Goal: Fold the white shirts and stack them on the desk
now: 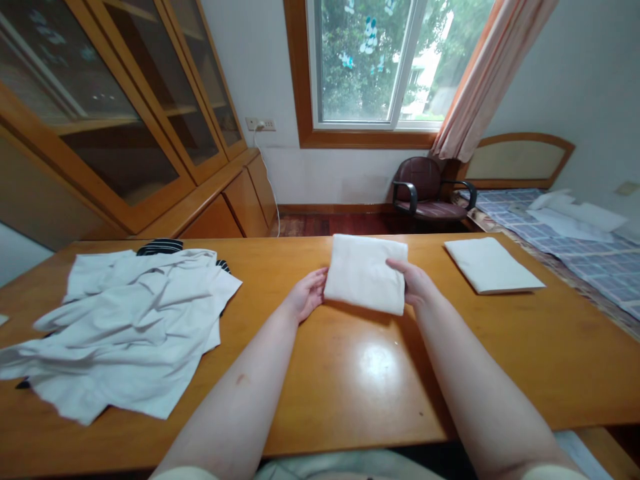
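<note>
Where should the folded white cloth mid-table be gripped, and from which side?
By its two side edges, left hand and right hand coming in from either side: the folded cloth is flat and limp, so support at both ends likely keeps the folds.

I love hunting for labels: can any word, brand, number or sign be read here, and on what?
None can be read. The folded white cloth held by the left hand and right hand is plain; so are the second folded cloth and the heap of white clothes. The window stickers are shapes, not letters.
</note>
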Tool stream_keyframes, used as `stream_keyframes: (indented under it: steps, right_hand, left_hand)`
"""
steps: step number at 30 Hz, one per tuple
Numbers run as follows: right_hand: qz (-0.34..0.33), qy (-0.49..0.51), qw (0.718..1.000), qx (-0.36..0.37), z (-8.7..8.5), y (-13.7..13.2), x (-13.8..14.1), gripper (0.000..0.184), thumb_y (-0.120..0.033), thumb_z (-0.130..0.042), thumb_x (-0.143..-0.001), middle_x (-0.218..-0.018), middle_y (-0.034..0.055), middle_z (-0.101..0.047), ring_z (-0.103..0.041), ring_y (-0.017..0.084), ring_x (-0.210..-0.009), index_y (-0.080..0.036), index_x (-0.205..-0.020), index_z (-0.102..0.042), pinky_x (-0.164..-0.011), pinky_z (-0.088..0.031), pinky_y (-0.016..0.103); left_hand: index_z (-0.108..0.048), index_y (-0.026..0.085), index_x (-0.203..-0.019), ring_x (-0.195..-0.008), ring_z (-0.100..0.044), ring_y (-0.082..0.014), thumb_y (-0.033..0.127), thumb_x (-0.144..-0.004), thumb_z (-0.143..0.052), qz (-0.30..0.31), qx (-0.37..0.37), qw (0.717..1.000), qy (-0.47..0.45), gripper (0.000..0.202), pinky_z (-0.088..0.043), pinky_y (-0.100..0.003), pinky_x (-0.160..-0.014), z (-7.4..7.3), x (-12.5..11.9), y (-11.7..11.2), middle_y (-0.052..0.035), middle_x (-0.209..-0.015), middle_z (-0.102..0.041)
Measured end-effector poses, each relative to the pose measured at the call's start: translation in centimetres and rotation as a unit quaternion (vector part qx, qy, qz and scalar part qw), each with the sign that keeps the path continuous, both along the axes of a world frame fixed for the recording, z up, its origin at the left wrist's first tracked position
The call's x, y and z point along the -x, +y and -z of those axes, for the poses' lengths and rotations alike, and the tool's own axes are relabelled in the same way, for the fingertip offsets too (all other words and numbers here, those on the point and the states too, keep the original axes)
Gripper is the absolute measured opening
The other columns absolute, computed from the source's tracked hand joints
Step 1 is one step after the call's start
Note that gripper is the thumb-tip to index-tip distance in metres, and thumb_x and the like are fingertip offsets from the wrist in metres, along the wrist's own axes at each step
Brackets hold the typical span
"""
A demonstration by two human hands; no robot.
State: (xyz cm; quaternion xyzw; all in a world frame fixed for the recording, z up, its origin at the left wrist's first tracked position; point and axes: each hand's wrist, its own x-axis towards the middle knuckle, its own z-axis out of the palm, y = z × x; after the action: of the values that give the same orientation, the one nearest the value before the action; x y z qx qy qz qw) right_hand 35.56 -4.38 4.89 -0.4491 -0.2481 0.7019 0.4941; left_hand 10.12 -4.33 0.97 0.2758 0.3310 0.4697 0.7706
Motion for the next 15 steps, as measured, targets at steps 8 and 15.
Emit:
stream_keyframes:
  steps: [8, 15]
  right_hand:
    - [0.379, 0.082, 0.899, -0.202, -4.4, 0.8, -13.3, 0.026, -0.015, -0.042, -0.084, -0.101, 0.0147, -0.069, -0.067, 0.021, -0.093, -0.011, -0.095, -0.065, -0.085, -0.05, 0.043]
    - [0.525, 0.075, 0.843, -0.094, -2.1, -0.2, -21.7, 0.023, -0.003, -0.046, -0.078, -0.117, 0.0101, -0.064, -0.069, 0.015, -0.085, -0.017, -0.071, -0.063, -0.074, -0.051, 0.034]
  left_hand:
    - [-0.061, 0.013, -0.1, -0.079, -0.065, -0.0158, 0.022, -0.082, -0.057, -0.002, 0.053, 0.999, 0.012, 0.021, -0.052, -0.028, -0.069, 0.0, 0.3, 0.1, -0.0121, -0.107, -0.064]
    - [-0.062, 0.013, -0.098, -0.079, -0.065, -0.0158, 0.021, -0.083, -0.054, -0.002, 0.049, 0.999, 0.011, 0.018, -0.052, -0.028, -0.069, 0.3, 0.2, 0.2, -0.0117, -0.104, -0.065]
